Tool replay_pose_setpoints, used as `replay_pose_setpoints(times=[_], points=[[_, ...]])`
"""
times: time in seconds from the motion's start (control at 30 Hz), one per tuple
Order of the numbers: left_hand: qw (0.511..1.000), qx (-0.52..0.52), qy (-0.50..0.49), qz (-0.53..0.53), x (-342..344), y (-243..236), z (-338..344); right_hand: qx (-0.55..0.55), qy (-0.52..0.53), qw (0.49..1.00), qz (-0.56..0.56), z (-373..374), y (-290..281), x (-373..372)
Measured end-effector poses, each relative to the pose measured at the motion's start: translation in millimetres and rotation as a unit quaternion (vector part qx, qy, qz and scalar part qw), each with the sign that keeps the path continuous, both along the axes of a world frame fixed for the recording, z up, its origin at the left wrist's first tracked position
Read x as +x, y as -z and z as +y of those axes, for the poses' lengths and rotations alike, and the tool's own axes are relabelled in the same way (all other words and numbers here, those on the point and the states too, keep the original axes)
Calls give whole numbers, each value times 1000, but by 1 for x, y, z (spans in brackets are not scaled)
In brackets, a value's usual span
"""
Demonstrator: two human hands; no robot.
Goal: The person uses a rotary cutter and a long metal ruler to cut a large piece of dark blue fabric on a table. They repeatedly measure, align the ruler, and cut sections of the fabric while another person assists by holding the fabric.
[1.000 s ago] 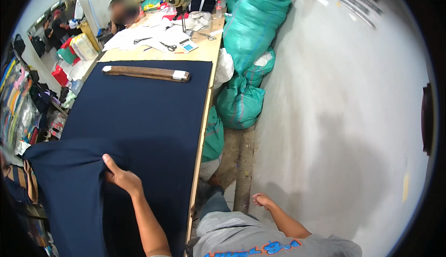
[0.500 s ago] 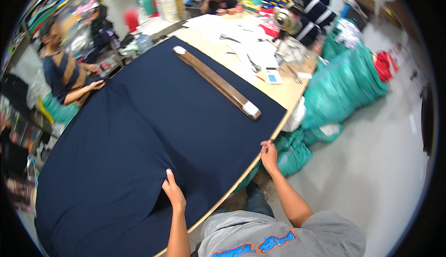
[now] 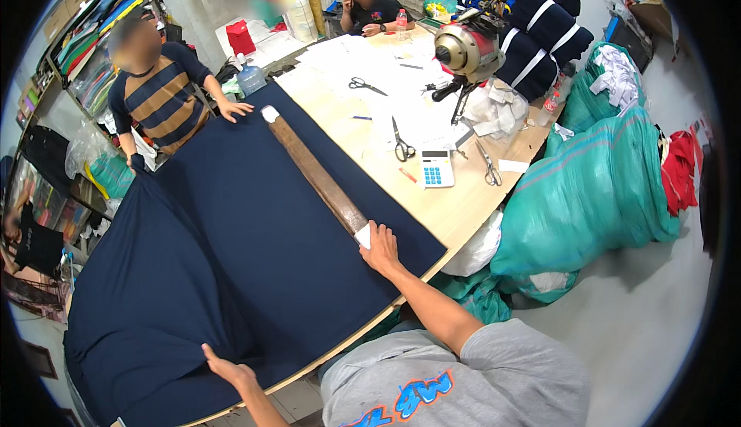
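Note:
My left hand (image 3: 225,364) grips a fold of navy fabric (image 3: 177,265) spread over the table, near its front edge. My right hand (image 3: 380,248) is closed on the white-wrapped near end of a long wooden bar (image 3: 312,172), which lies diagonally across the fabric toward the far side. A co-worker in a striped shirt (image 3: 158,103) stands at the left, one hand (image 3: 133,157) holding the fabric edge and the other (image 3: 235,109) spread near the bar's far end.
The pale tabletop (image 3: 478,197) holds papers, scissors (image 3: 403,149), a calculator (image 3: 436,169), a metal machine (image 3: 463,52) and navy bundles (image 3: 548,29). Large green sacks (image 3: 579,195) line the right side. Another person (image 3: 363,10) sits at the back. Shelves of folded fabric (image 3: 93,33) stand left.
My view has swung left, bringing the striped-shirt co-worker fully into sight. My right hand has risen from beside the table onto the bar. My left hand keeps hold of the fabric, now lower in view.

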State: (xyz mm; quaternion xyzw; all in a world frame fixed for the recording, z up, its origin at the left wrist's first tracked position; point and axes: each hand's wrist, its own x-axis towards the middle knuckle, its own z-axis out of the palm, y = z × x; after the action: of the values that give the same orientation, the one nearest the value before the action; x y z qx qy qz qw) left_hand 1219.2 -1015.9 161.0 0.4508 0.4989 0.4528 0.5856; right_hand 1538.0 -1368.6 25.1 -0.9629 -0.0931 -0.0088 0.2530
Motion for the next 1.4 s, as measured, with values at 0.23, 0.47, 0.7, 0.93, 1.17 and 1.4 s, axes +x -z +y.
replay_pose_setpoints(times=[0.23, 0.47, 0.7, 0.93, 1.17, 1.4], points=[[998, 40, -51, 25, 39, -41, -40, 59, -38, 997, -11, -133, -15, 77], [999, 32, 25, -6, 124, -64, -123, 51, -57, 997, -15, -169, -9, 101], [942, -51, 326, 63, 224, -38, -238, -15, -10, 999, -38, -146, -28, 130], [888, -240, 389, -41, 253, -3, -267, 356, -128, 759, 529, -113, -96, 68], [836, -292, 464, -25, 214, 37, -255, 549, 28, 766, 334, -80, -107, 10], [867, -356, 321, -134, 191, 68, -221, 583, 71, 793, 162, -95, -211, 4]])
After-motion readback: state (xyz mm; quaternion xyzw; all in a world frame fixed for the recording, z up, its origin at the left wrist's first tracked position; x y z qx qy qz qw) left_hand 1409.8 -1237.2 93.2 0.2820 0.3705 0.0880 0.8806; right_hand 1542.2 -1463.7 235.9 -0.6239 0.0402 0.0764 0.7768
